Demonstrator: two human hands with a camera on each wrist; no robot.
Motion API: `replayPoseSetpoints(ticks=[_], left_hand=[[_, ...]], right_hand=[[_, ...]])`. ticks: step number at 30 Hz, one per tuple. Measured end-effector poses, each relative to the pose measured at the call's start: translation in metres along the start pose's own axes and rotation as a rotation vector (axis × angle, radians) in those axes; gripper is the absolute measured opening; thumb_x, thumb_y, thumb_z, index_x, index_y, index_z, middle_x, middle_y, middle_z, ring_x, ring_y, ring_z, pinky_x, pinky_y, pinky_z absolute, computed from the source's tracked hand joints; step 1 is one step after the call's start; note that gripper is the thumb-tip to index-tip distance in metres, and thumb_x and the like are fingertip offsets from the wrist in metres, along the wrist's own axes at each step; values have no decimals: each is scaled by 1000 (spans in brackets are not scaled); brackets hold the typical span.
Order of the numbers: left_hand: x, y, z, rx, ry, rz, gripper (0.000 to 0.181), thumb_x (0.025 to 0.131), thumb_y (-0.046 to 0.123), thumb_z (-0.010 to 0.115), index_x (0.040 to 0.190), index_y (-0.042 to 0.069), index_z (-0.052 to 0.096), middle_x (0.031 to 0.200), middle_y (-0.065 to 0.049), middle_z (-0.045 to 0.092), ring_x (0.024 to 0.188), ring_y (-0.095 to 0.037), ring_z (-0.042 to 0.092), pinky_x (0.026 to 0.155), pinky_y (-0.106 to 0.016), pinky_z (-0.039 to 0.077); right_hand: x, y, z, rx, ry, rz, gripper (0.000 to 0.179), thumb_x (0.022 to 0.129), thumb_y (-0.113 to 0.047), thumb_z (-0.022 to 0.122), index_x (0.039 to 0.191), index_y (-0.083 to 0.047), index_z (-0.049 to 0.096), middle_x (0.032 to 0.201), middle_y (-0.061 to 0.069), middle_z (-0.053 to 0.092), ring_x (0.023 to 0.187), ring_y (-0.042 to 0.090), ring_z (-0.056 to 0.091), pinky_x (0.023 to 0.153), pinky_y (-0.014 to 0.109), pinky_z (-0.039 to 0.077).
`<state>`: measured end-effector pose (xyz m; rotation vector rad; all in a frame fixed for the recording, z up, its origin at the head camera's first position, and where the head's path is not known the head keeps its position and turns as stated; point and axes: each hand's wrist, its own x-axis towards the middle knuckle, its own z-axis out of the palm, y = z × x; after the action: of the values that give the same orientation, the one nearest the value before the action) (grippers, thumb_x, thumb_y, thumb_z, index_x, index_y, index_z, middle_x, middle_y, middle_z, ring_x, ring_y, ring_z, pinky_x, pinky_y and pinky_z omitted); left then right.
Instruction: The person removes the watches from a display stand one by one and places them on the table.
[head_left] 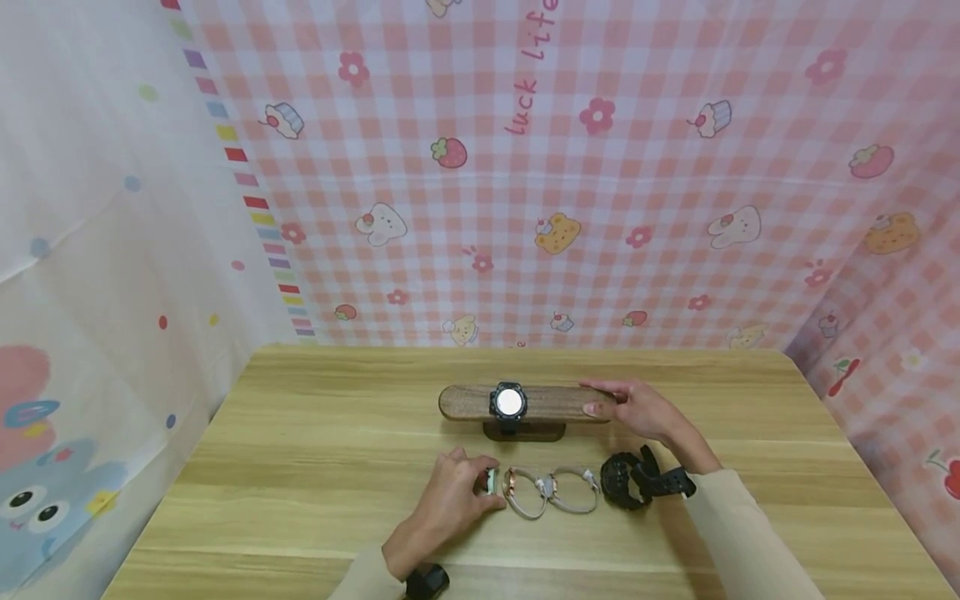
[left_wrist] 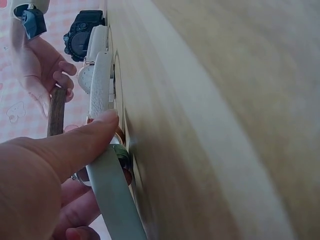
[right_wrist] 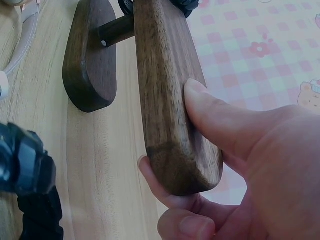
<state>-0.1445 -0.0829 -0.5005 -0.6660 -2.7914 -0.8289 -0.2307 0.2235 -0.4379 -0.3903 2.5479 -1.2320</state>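
Note:
My left hand (head_left: 448, 490) pinches a watch with a pale green strap (left_wrist: 114, 195) between thumb and fingers, close over the table at the left end of a row of watches. At the far side of that row, my right hand (head_left: 649, 412) grips the right end of a dark wooden watch stand's bar (head_left: 558, 402); thumb and fingers lie around that end in the right wrist view. A black watch with a bright white face (head_left: 509, 402) is strapped around the bar, left of its middle. The stand's oval base (right_wrist: 90, 65) rests on the table.
To the right of my left hand lie two watches, one with a rose-gold case (head_left: 511, 483) and one with a pale strap (head_left: 576, 510). Further right is a bulky black watch (head_left: 618, 482). A checked pink curtain (head_left: 495, 208) hangs behind the wooden table (head_left: 315, 433).

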Motion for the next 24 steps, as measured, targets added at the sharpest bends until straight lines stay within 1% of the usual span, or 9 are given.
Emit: replayPoseSetpoints(ticks=[8, 12, 15, 18, 21, 24], left_hand=[[0, 1, 0, 11, 17, 16, 48, 64, 32, 92, 103, 10, 75, 72, 8, 66, 68, -4, 38, 67, -22, 26], [-1, 1, -3, -6, 40, 23, 55, 63, 34, 93, 108, 9, 75, 74, 7, 68, 68, -5, 40, 69, -23, 29], [0, 2, -8, -12, 82, 30, 56, 64, 35, 92, 109, 8, 74, 74, 6, 68, 72, -7, 44, 74, -28, 35], [4, 2, -14, -5, 148, 57, 52, 65, 34, 92, 106, 7, 75, 72, 5, 68, 71, -10, 49, 74, -32, 40], [10, 3, -20, 3, 207, 91, 49, 66, 33, 92, 105, 8, 75, 73, 4, 69, 72, -12, 54, 74, -32, 45], [17, 5, -26, -17, 248, 100, 51, 68, 31, 91, 109, 8, 74, 78, 2, 69, 75, -16, 57, 71, -31, 46]], right_hand=[[0, 0, 0, -21, 2, -25, 52, 95, -30, 67, 141, -9, 56, 145, 24, 49, 131, 45, 46, 106, 61, 36], [0, 1, 0, -26, 1, -23, 52, 95, -32, 67, 141, -10, 56, 145, 24, 49, 132, 44, 46, 105, 61, 37], [0, 1, 0, -23, -2, -17, 52, 95, -32, 67, 141, -11, 56, 144, 24, 50, 132, 44, 46, 105, 61, 37], [0, 0, 0, -16, -6, -12, 53, 95, -33, 67, 142, -11, 55, 143, 24, 51, 130, 43, 48, 105, 61, 37], [0, 0, 0, -13, -5, -15, 53, 95, -32, 67, 142, -10, 55, 142, 24, 52, 127, 42, 51, 104, 60, 38], [0, 0, 0, -18, -1, -20, 53, 95, -32, 67, 142, -9, 55, 141, 25, 52, 126, 41, 53, 104, 59, 39]])
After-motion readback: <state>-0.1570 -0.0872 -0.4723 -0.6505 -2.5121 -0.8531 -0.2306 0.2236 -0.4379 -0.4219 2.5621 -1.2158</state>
